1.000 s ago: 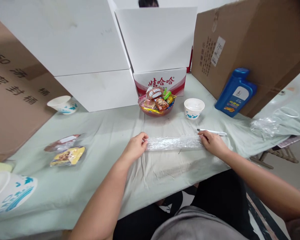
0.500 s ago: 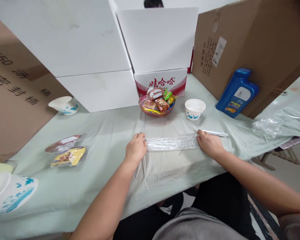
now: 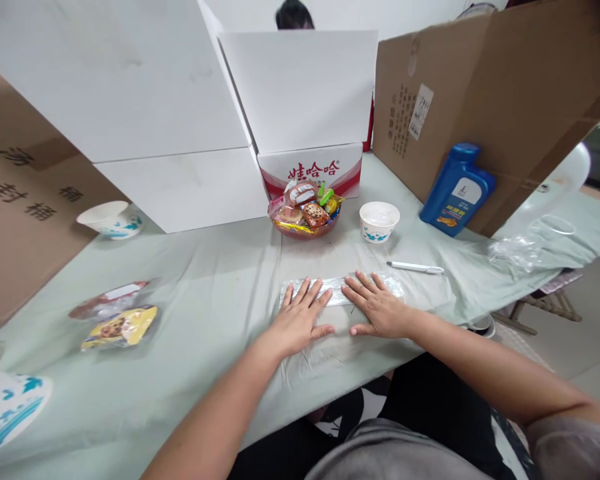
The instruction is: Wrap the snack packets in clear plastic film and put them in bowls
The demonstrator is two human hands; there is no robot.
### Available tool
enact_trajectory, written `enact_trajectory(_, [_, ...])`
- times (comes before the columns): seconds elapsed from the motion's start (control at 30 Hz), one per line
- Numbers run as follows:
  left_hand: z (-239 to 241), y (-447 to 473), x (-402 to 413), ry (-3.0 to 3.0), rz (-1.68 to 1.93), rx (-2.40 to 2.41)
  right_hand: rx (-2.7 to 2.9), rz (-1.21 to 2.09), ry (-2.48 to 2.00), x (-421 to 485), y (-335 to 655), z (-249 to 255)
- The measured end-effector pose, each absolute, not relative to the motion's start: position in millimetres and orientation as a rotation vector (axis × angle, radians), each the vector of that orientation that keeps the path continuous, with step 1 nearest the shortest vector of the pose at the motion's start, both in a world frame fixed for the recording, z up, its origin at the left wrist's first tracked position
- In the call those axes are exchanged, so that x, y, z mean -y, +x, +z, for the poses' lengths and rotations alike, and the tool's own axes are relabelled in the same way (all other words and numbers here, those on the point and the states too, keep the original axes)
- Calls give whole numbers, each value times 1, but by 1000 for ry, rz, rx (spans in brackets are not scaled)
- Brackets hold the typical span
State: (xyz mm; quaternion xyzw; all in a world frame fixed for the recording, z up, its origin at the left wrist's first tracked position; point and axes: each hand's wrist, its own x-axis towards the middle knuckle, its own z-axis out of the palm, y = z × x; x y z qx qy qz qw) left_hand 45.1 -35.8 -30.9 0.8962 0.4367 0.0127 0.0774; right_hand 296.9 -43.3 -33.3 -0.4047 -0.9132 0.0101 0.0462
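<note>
A folded strip of clear plastic film [image 3: 336, 288] lies flat across the cloth near the table's front edge. My left hand [image 3: 300, 317] rests on its left part with fingers spread. On the right part lies my right hand [image 3: 377, 307], also flat with fingers apart. Both palms face down, and the thumbs point toward each other without touching. Just beyond my right hand is a white pen [image 3: 415, 267]. Farther back stand a paper cup [image 3: 379, 231] with something clear in it and a reddish bowl [image 3: 307, 231] piled with wrapped snacks.
At left lie two packaged snacks [image 3: 123, 327], with paper cups [image 3: 117, 223] nearby. White boxes [image 3: 175, 190] and a brown carton [image 3: 480, 87] wall off the back. A blue bottle [image 3: 457, 193] leans at right, near crumpled clear plastic [image 3: 517, 252]. Someone's dark hair [image 3: 294, 15] shows behind the boxes.
Both hands have let go of the strip's ends and moved inward. Their fingers have opened and now lie flat on the film. The view has shifted slightly.
</note>
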Motion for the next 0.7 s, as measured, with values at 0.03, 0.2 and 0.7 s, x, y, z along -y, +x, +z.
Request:
enact_trajectory(0.03, [-31, 44, 35, 2683, 31, -1305, 2786, 37, -1260, 46, 301, -36])
enact_trajectory(0.2, [-29, 44, 32, 2687, 65, -1293, 2652, -151, -1341, 71, 341, -43])
enact_trajectory(0.7, [-9, 81, 73, 2656, 262, -725, 2584, 351, -734, 118, 340, 39])
